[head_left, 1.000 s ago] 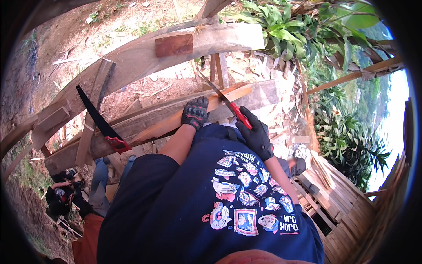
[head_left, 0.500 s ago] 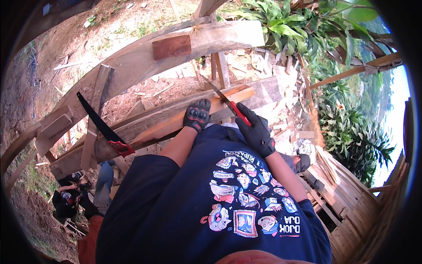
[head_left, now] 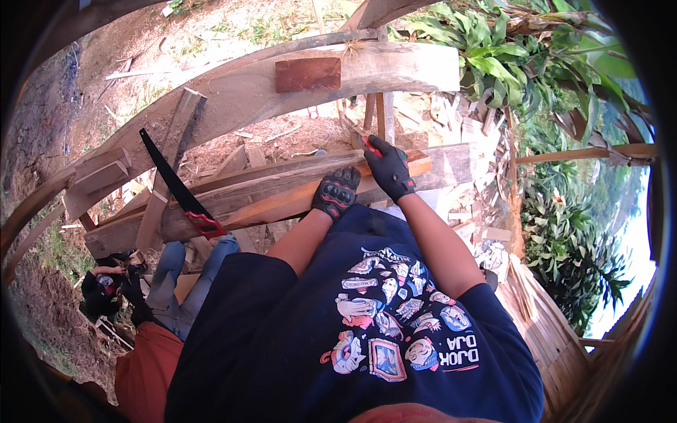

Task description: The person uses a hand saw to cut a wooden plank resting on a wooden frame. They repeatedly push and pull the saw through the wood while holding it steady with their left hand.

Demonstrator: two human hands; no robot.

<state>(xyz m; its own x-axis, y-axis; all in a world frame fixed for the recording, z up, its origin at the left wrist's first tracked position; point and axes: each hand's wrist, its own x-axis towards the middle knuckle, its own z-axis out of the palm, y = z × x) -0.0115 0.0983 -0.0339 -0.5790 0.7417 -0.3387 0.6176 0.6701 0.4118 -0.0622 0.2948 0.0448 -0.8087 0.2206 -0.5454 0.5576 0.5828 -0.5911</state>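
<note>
A reddish-brown wooden strip (head_left: 264, 209) lies along a long grey beam in front of me. My left hand (head_left: 337, 192), in a black glove with knuckle guards, grips its upper edge with fingers curled over it. Just to the right, my gloved right hand (head_left: 388, 169) is closed around the red handle of a handsaw (head_left: 367, 142). Its blade points away from me over the wood and is mostly hidden or blurred. A second handsaw (head_left: 169, 180), black-bladed with a red handle, rests across the beam at the left.
Beyond runs a wide curved plank (head_left: 240, 106) with a dark red wood block (head_left: 307, 75) on it. A crosspiece (head_left: 169, 166) joins plank and beam. At lower left sits another person (head_left: 151, 352) in rust-coloured clothing. Wood scraps cover the ground; leafy plants (head_left: 486, 56) grow far right.
My right hand has pushed the handsaw forward, away from my body, with its arm straighter. My left hand stays on the strip. The whole view has shifted slightly.
</note>
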